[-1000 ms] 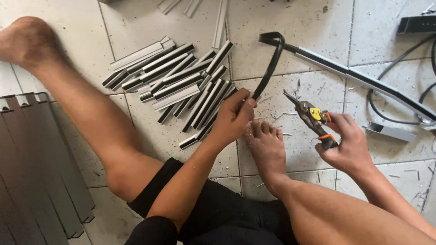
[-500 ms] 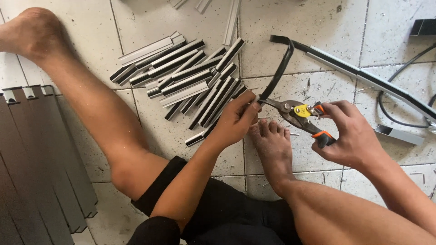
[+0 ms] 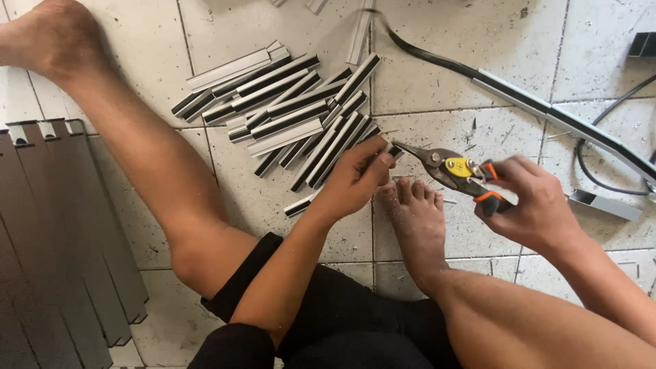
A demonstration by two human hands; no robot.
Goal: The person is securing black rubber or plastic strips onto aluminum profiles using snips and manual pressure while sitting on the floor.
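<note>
**Cut channel pieces pile up on the tiled floor**

A long gray channel strip (image 3: 547,109) lies uncut across the floor (image 3: 444,41). A heap of cut pieces (image 3: 294,109) suggests much is done. The left hand (image 3: 355,179) grasps one short piece at the heap's edge. The right hand (image 3: 536,198) clenches snips (image 3: 447,167), blades just beside the left fingers (image 3: 379,164).

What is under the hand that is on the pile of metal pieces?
Under the left hand lie short grey metal strips from the pile on the tiled floor. One strip end pokes out by the fingertips; the rest beneath the palm is hidden.
</note>
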